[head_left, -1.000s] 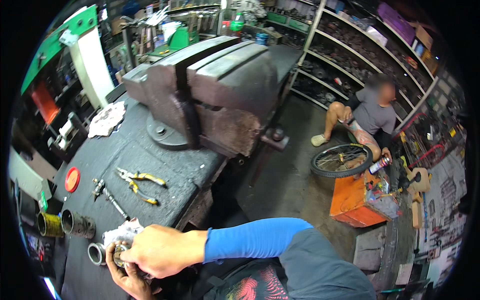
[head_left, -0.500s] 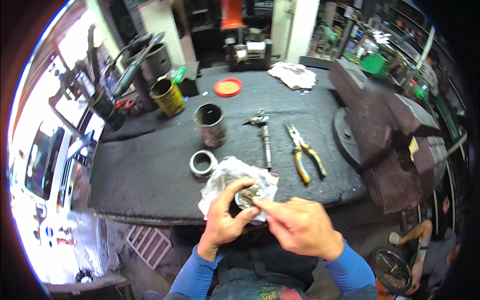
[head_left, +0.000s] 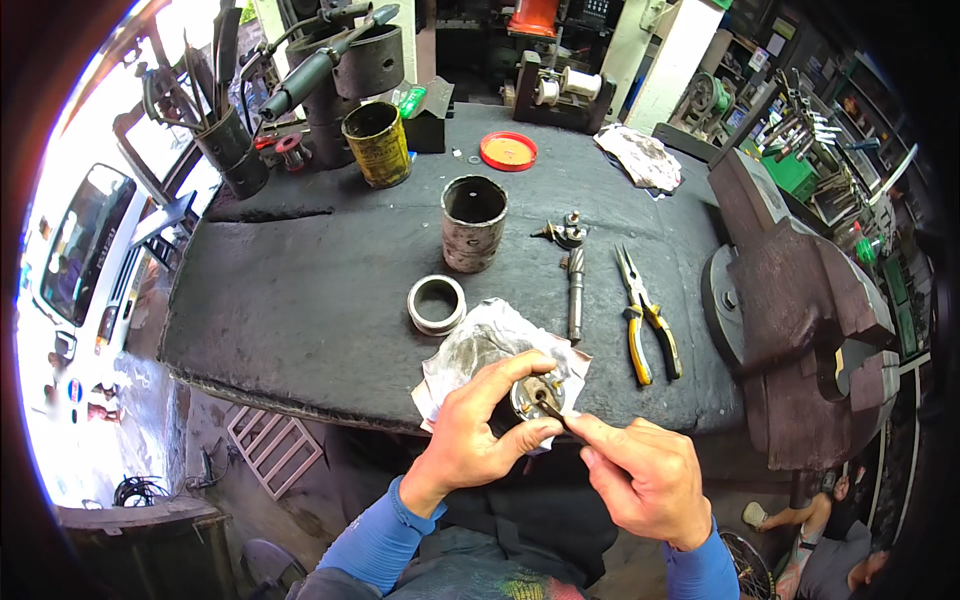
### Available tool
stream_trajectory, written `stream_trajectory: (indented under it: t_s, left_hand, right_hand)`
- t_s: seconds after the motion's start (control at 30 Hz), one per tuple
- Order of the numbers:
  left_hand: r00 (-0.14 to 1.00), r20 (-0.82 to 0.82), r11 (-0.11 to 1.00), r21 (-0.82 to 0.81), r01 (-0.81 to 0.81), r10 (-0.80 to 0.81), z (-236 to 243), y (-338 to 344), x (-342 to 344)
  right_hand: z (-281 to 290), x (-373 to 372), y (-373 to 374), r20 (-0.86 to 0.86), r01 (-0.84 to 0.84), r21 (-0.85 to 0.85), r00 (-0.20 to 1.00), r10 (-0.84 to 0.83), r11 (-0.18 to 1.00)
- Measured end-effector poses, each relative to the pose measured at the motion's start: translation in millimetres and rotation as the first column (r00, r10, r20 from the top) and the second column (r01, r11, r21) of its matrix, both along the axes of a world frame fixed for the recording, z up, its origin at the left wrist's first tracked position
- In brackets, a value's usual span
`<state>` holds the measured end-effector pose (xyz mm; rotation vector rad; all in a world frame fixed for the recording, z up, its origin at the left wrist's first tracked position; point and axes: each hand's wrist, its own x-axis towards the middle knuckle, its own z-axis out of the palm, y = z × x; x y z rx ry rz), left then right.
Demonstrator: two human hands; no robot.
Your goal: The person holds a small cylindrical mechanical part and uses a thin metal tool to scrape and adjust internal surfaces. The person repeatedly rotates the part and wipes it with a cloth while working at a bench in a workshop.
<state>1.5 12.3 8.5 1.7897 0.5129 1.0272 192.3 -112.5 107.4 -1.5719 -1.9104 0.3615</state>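
Observation:
My left hand [head_left: 480, 430] is closed around a round metal part [head_left: 530, 393] with small brass-coloured pieces, over a crumpled, stained white cloth [head_left: 470, 345]. My right hand [head_left: 640, 475] grips a thin dark tool [head_left: 555, 410], its far end at the part's centre. Left of the cloth lies a metal ring [head_left: 437, 306]; behind it stands a grimy metal cylinder [head_left: 470, 240]. To the right lie a steel rod-shaped piece [head_left: 575, 300], a small metal fitting [head_left: 568, 230] and yellow-and-black long-nose pliers [head_left: 645, 330].
A large vise [head_left: 800, 330] occupies the bench's [head_left: 260, 300] right end. Along the back are a yellow can [head_left: 376, 150], tool holders [head_left: 230, 160], a red lid [head_left: 508, 160] and another rag [head_left: 640, 160]. A seated person [head_left: 820, 550] with a bicycle wheel is low at right; a white vehicle [head_left: 90, 250] stands left.
The view has swung from the vise side toward the bench's middle. A thin dark tool now shows clearly in my right hand at the part's centre, and more of the cloth is visible.

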Motion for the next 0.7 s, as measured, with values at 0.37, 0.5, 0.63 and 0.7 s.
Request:
stream_trajectory:
  t_s: [0.37,0.5,0.63,0.7]
  left_hand:
    - [1.0,-0.019,1.0,-0.02,-0.003,0.003,2,2,-1]
    - [1.0,-0.004,1.0,-0.023,0.021,-0.021,4,4,3]
    - [0.999,0.024,1.0,-0.015,0.026,-0.026,0,4,3]
    - [1.0,0.015,0.999,0.03,0.017,-0.018,0,6,3]
  right_hand:
    - [24,10,1,0.019,0.053,-0.038,0.998,-0.052,0.998]
    - [36,7,-4,-0.011,0.025,-0.09,1.0,-0.026,0.996]
    - [25,12,4,-0.033,-0.017,-0.054,0.999,0.015,0.998]
    - [24,16,7,-0.033,-0.039,-0.068,0.999,0.037,0.997]
